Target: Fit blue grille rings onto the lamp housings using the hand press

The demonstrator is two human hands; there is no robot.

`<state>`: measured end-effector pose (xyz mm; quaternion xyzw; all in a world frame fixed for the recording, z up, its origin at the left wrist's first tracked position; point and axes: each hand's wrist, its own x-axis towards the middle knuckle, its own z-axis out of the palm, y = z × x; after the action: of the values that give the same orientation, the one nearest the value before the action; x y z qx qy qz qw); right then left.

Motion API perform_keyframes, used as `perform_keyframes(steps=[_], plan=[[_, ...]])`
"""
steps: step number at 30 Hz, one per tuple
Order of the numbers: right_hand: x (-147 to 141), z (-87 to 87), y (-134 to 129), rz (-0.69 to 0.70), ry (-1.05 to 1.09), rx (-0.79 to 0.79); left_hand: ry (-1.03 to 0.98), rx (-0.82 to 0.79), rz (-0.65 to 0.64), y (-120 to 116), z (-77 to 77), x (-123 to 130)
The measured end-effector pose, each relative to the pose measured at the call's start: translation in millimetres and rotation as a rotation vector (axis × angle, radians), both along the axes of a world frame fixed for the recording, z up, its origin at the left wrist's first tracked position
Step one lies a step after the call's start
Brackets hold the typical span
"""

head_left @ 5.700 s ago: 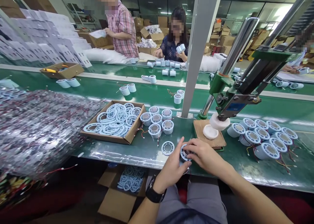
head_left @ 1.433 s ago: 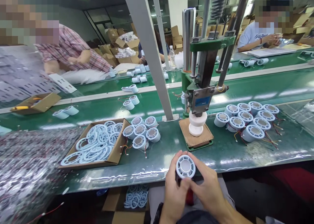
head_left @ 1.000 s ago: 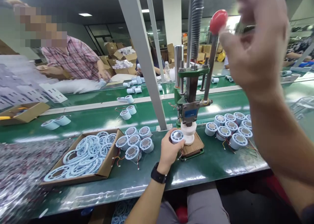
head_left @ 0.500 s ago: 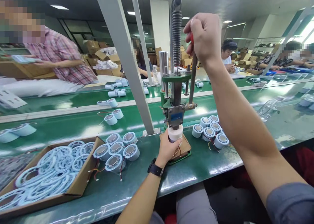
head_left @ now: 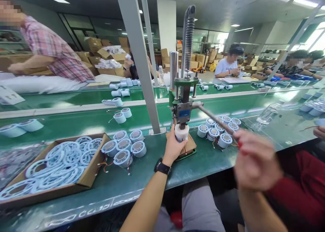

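My left hand [head_left: 174, 145] wraps around a round motor housing, mostly hidden by my fingers, at the foot of a hand press [head_left: 184, 105]. A white plastic cap [head_left: 182, 130] sits on top of it, directly under the press ram, and thin wires hang out beside my thumb. My right hand [head_left: 256, 161], smeared by motion, is closed around the red-knobbed end of the press lever [head_left: 215, 118], which slopes down to the right. Under the housing lies a brown base board [head_left: 190, 146].
Light-blue motor housings [head_left: 124, 144] with wires stand left of the press, and several more housings [head_left: 224, 140] stand right of it. A cardboard box [head_left: 88, 179] holds light-blue rings. A grey post [head_left: 138, 59] rises behind. A plastic bottle [head_left: 270, 113] lies to the right. Co-workers sit and stand across the bench.
My right hand has swung the lever from upright down to the right, and the ram and spring post have shifted. My left hand stays around the housing. The view has moved slightly.
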<state>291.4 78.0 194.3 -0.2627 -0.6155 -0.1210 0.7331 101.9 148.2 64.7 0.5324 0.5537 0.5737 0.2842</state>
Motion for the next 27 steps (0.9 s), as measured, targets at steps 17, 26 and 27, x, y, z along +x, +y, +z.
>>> perform_keyframes(steps=[17,26,27], plan=[[-61,79.6,132,0.226,-0.235,-0.464,0.222,-0.041,0.004,-7,0.3,0],[-105,-133.2,74,0.180,-0.079,-0.736,0.411,-0.007,0.170,-94,20.9,-75],[-110,-133.3,76,0.162,-0.066,-0.741,0.508,0.002,0.298,-107,20.4,-97]])
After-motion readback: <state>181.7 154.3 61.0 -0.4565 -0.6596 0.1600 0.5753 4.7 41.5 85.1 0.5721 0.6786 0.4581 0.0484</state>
